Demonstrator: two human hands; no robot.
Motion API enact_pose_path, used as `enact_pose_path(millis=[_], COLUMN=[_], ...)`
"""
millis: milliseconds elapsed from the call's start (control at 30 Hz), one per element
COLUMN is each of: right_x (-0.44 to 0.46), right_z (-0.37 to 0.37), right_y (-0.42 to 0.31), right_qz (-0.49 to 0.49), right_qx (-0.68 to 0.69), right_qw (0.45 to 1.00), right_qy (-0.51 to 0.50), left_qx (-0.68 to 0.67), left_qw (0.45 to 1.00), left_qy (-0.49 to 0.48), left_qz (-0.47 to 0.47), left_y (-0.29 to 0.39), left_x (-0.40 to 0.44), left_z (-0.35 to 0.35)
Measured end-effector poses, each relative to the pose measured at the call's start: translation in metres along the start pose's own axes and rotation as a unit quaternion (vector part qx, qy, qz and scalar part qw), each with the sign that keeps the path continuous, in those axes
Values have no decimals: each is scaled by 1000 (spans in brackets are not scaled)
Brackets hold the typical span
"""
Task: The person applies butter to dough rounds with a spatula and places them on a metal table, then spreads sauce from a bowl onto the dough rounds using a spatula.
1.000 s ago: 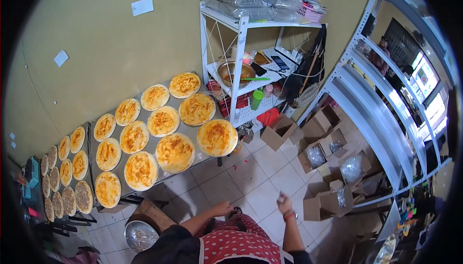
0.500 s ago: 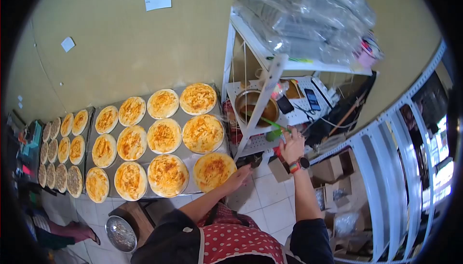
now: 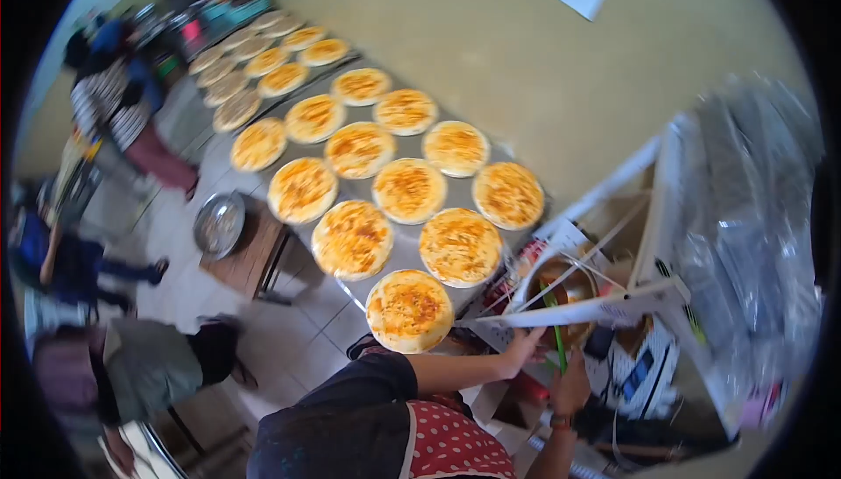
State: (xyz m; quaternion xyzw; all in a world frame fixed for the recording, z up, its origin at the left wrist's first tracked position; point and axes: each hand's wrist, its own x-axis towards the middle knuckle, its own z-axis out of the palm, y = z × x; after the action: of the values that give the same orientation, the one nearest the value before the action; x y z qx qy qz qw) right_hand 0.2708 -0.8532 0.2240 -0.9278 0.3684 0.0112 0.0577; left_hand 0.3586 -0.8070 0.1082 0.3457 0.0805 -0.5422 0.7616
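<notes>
My right hand, with a watch at the wrist, is closed around the green handle of a utensil. The utensil's far end reaches into a metal bowl of reddish-brown content on the shelf; its tip is too blurred to name. My left hand is beside the white shelf frame, close to the bowl, and its fingers are partly hidden. Round flatbreads with an orange-red topping lie in rows on the metal table to my left.
Dark phone and other small items share the shelf. Plastic-wrapped bundles lie on its top. A metal basin rests on a wooden stool. Several people, one in a striped top, are at the left.
The view has swung and tilted, bringing people into sight at the left. My left hand has moved up from beside the table corner to the shelf frame. My right hand now grips the green handle.
</notes>
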Motion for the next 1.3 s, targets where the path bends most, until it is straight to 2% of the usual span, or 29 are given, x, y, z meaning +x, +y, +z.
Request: enact_pose_path(millis=[67, 100, 200, 300, 400, 433, 533, 667, 700, 733, 800, 833, 933, 1000, 1067, 1200, 1267, 1300], right_x=[10, 18, 33, 49, 62, 65, 68, 52, 40, 36, 27, 23, 22, 25, 26, 15, 8, 6], right_z=[-7, -9, -18, -14, -6, -5, -5, -26, -52, -48, -35, -24, -11, 1, 0, -19, -22, -23], right_y=[19, 26, 46, 58, 70, 72, 85, 107, 94, 99, 114, 119, 116, 123, 123, 114, 110, 111], right_qz=[-98, -128, -180, -199, -189, -169, -180, -187, -179, -180, -250, -224, -154, -159, -125, -131, -155, -153], right_qx=[18, 18, -1, -44, 44, 54, 60, 31, -55, -54, 12, 116, 75, 82, 84, 64, 64, 71], right_qw=[995, 991, 981, 975, 979, 982, 980, 980, 977, 977, 968, 968, 983, 982, 987, 987, 982, 982], right_qy=[-18, -24, -76, -87, -54, -60, -54, -55, -99, -103, -3, -11, -61, -54, -52, -72, -83, -87], left_qx=[-29, -3, 12, 2, 20, 31, 72, 121, 120, 119, 121, 124, 120, 99, 85, 96, 93, 118], left_qw=[996, 990, 975, 974, 976, 980, 977, 977, 976, 976, 980, 981, 986, 982, 989, 993, 991, 987], left_qy=[80, 144, 216, 220, 210, 195, 186, 163, 161, 165, 144, 141, 115, 136, 85, 60, 81, 106], left_qz=[-3, 12, 41, 50, 49, 36, 76, 59, 81, 79, 61, 56, 33, 80, 84, 38, 49, 22], left_y=[1, -3, -7, -10, -2, -1, -2, -4, -9, -12, -13, -18, -24, -29, -42, -35, -36, -30], left_x=[5, 15, 23, 25, 14, 10, -8, -37, -40, -44, -57, -54, -46, -50, -36, -54, -63, -75], left_z=[16, 21, 30, 35, 40, 41, 45, 52, 52, 49, 49, 45, 34, 39, 24, 15, 13, 19])
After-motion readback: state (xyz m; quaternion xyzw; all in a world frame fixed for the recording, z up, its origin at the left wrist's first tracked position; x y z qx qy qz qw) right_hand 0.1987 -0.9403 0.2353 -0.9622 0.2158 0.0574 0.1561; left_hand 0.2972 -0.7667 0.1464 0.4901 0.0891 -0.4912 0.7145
